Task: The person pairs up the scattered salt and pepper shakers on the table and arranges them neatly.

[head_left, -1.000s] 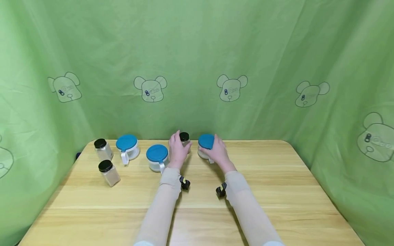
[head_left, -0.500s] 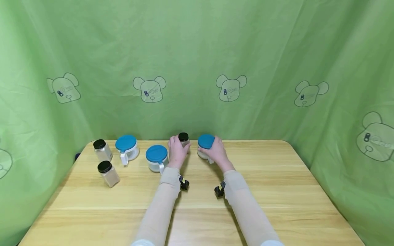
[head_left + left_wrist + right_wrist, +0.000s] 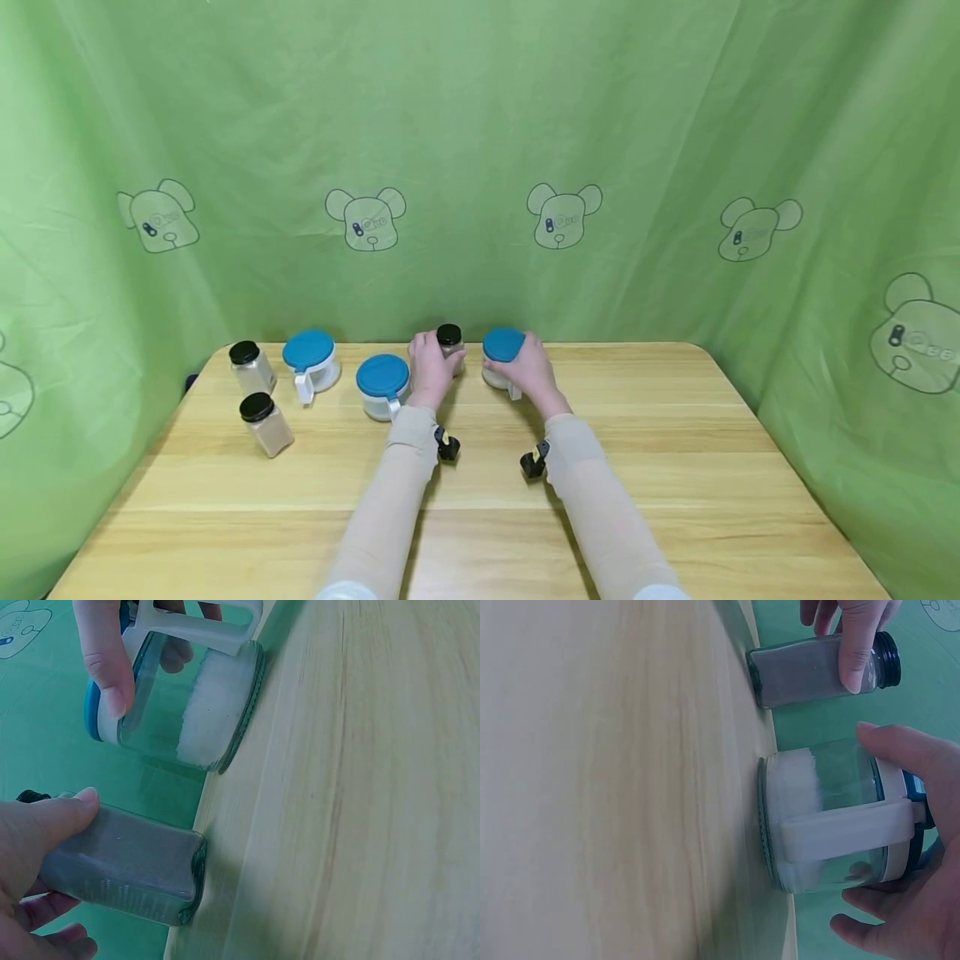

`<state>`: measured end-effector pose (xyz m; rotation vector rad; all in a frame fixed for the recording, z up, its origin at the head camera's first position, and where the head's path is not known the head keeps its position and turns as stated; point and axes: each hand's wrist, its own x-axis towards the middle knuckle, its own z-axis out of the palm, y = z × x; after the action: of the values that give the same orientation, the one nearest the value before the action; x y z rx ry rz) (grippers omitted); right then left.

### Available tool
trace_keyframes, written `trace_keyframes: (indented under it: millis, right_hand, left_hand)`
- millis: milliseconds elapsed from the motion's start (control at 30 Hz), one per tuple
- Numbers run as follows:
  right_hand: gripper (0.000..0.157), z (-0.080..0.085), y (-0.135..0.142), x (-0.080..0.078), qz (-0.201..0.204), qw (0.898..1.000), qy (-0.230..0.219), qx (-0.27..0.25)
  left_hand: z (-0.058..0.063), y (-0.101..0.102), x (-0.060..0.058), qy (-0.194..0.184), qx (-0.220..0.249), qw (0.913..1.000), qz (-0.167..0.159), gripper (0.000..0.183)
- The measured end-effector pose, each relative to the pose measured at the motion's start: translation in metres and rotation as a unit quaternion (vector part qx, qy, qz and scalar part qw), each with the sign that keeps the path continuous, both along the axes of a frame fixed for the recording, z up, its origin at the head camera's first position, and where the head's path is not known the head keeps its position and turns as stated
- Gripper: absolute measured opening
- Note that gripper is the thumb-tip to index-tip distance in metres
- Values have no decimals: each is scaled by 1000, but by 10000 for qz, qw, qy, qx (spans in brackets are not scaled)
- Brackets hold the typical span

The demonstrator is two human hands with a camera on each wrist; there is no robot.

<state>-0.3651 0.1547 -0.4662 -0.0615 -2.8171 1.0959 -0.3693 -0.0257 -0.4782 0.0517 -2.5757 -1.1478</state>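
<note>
My left hand (image 3: pixel 430 371) holds a square glass spice jar (image 3: pixel 127 862) with a black lid, thumb on the near side and fingers round the far side. It stands at the table's back edge and has greyish powder inside. To its right, my right hand (image 3: pixel 534 372) grips a round glass seasoning jar (image 3: pixel 832 780) near its blue lid (image 3: pixel 503 344), thumb on one side and fingers on the other. White grains fill its lower part, and its white handle (image 3: pixel 847 831) points toward me. Both jars stand upright, a small gap apart.
Left of my left hand stand two more blue-lidded jars, one near (image 3: pixel 383 387) and one farther left (image 3: pixel 311 362). Two black-lidded square jars, a rear one (image 3: pixel 252 367) and a front one (image 3: pixel 267 423), stand at the far left. A green curtain (image 3: pixel 480 167) hangs behind the wooden table (image 3: pixel 675 467).
The raised fingers of my left hand have come down round the spice jar. My right hand has stayed on the blue-lidded jar. Both jars stand where they were.
</note>
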Motion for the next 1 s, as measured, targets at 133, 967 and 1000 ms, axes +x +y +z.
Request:
trace_keyframes:
  millis: [133,967,1000]
  right_hand:
    - [104,2,0,1,-39,10000,-6,21]
    - [99,2,10,13,-347,9991,232,92]
    - [99,2,11,13,-359,9990,262,96]
  left_hand:
    - [2,0,1,-18,-44,10000,25,61]
    - [4,9,9,386,-687,9969,31,63]
    - [5,9,10,392,-665,9970,22,63]
